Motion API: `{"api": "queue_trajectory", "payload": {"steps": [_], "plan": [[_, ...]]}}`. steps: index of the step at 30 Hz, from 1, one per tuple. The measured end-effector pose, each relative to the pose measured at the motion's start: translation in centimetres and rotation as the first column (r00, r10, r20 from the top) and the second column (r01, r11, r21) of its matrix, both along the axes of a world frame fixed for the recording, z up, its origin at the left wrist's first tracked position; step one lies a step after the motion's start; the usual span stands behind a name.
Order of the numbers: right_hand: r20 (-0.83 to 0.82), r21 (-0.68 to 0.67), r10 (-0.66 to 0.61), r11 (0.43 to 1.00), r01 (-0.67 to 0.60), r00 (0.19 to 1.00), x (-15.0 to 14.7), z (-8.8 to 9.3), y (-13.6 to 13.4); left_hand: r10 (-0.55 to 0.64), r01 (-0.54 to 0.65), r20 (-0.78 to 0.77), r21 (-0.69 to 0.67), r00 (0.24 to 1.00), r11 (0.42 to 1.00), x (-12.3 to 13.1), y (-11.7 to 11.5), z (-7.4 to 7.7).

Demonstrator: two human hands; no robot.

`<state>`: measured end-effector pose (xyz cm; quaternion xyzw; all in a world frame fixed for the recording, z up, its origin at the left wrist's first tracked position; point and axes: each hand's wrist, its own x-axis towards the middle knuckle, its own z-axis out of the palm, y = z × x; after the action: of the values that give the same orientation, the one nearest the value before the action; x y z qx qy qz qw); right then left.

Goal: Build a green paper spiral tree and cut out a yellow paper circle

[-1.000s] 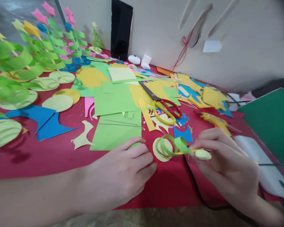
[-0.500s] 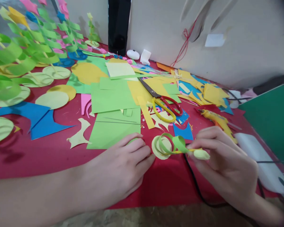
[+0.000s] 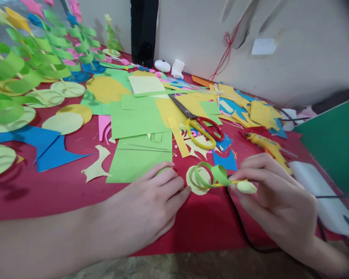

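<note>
My right hand [image 3: 279, 197] pinches a small paper flower [image 3: 221, 176] by its thin yellow stem, close to the pale yellow bud. A green paper strip curls loosely round the stem, and a round pale yellow base at its far end points left. My left hand [image 3: 154, 203] rests on the red table with curled fingers, their tips beside the round base; whether they touch it I cannot tell. A bit of green shows between those fingers, but what it belongs to is hidden. Green paper sheets [image 3: 139, 164] lie just beyond my left hand.
Scissors [image 3: 202, 128] with red and yellow handles lie on paper scraps. A yellow glue gun [image 3: 267, 149] is behind my right hand, near a white box-shaped object [image 3: 322, 197] and a black cable [image 3: 241, 224]. Several finished paper flowers [image 3: 55, 58] stand at the left.
Both hands and the paper flower keep nearly the same positions. The whole view has shifted only slightly.
</note>
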<state>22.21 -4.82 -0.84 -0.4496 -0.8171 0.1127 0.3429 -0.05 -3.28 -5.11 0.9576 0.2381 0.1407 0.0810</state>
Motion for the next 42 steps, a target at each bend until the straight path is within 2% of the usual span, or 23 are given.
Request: {"api": "queue_trajectory", "payload": {"steps": [11, 19, 26, 42], "plan": [[0.001, -0.023, -0.012, 1.0, 0.012, 1.0, -0.11, -0.05, 0.06, 0.004, -0.004, -0.002, 0.012, 1.0, 1.0, 0.02, -0.11, 0.02], [-0.086, -0.102, 0.001, 0.995, -0.01, 0.996, 0.31, -0.32, 0.28, 0.007, -0.006, -0.011, 0.035, 1.0, 0.999, 0.12, -0.02, -0.02], [-0.095, -0.125, 0.0, 0.992, -0.012, 0.995, 0.3, -0.56, 0.29, 0.011, -0.011, -0.011, 0.033, 1.0, 0.999, 0.07, -0.06, -0.03], [-0.072, -0.109, -0.004, 0.994, -0.004, 0.997, 0.06, -0.39, 0.66, 0.007, -0.006, -0.017, 0.02, 1.0, 1.0, -0.03, -0.21, 0.06]]}}
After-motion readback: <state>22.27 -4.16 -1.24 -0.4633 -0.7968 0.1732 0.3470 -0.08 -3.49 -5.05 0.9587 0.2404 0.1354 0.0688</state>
